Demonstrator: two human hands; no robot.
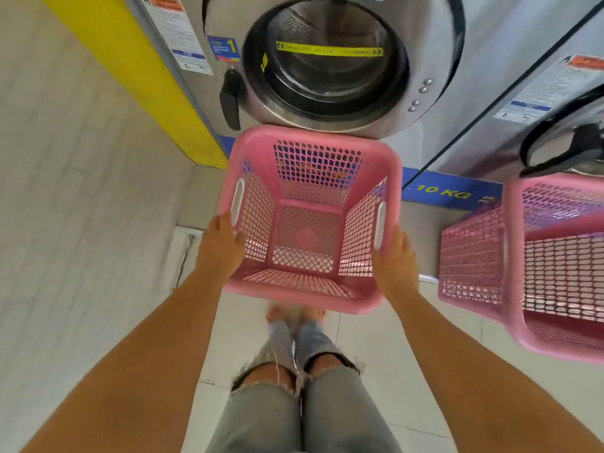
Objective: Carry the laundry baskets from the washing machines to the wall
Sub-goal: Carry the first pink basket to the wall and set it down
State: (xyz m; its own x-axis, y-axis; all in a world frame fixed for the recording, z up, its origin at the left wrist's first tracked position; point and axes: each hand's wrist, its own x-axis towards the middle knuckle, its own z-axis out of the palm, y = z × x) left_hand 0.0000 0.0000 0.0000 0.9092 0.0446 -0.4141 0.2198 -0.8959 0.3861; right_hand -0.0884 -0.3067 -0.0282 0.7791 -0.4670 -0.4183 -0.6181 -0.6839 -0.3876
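An empty pink mesh laundry basket (pixel 309 217) is in the middle of the view, in front of washing machine number 1 (pixel 327 60). My left hand (pixel 219 248) grips its left rim just below the handle slot. On the opposite rim, my right hand (pixel 394 263) holds the basket the same way. The basket appears lifted off the floor, above my feet. A second pink basket (pixel 539 266) stands at the right, before the neighbouring machine (pixel 555 125), partly cut off by the frame edge.
A white tiled wall (pixel 65 191) runs along the left, with a yellow panel (pixel 130 76) beside the first machine. The machine door is shut. A blue strip marked 10 KG (pixel 447 191) runs along the machines' base. Pale floor tiles lie under my legs.
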